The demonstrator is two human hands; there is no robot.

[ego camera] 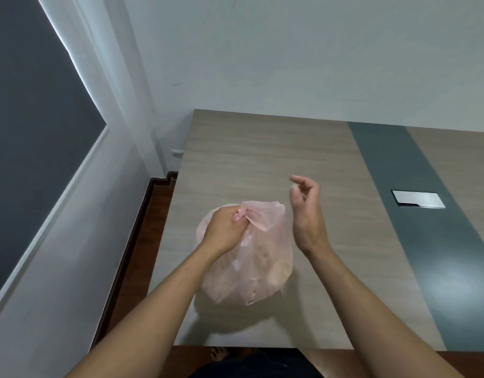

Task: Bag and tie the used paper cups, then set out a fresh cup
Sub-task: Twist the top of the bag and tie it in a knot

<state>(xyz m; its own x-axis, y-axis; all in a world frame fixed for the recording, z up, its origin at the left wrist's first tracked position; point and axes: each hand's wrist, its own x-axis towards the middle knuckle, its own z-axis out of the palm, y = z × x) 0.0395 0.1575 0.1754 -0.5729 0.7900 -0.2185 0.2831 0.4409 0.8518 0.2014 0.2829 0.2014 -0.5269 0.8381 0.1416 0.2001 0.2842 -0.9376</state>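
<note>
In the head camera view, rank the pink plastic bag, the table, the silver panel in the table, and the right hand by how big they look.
1. Table
2. Pink plastic bag
3. Right hand; it sits nearer the camera than the panel, so true size is unsure
4. Silver panel

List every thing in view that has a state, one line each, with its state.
pink plastic bag: full, top gathered shut, sitting on the table.
left hand: closed, pinching the bag's twisted neck.
right hand: open, empty, raised beside the bag.
metal cover plate: closed, flush in the table.
</note>
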